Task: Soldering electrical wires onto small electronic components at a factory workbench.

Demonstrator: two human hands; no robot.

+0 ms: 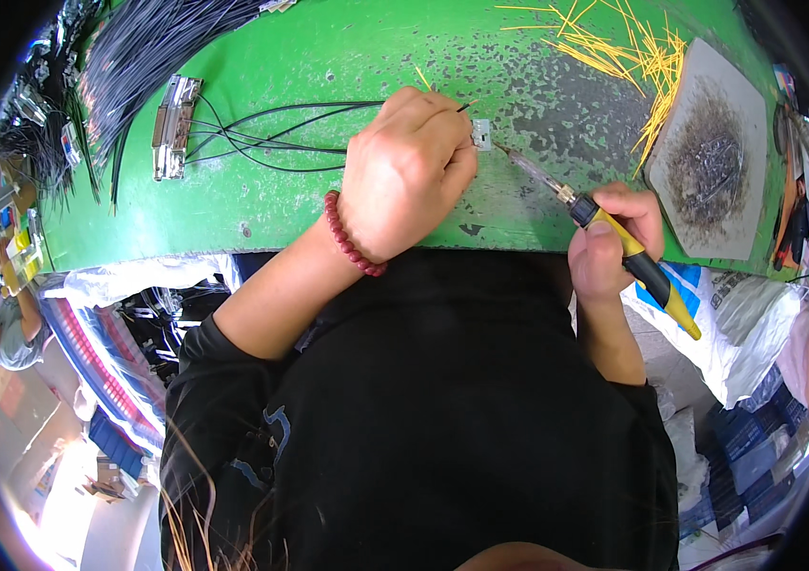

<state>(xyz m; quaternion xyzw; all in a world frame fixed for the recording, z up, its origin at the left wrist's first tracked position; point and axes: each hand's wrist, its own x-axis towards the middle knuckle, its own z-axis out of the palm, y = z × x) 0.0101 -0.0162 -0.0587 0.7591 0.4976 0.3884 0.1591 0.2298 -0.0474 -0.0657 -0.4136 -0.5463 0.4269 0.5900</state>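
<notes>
My right hand (604, 249) holds a yellow and black soldering iron (647, 268) like a pen. The iron's metal tip points left and lies close beside a small silver metal piece (482, 135) on the green table. My left hand (411, 171) is closed over black wires (281, 138), its fingertips against the metal piece. Those wires run left to a silver metal connector block (174, 128). A short yellow strand (422, 78) sticks out beyond the left knuckles. Most of what lies under the left fingers is hidden.
A thick bundle of black wires (152, 62) lies at the far left. Thin yellow strands (647, 71) are scattered at the far right, against a grey board (747, 171) with a dark burnt patch. Tools (789, 190) stand along the right edge. Another person (14, 328) is off to the left.
</notes>
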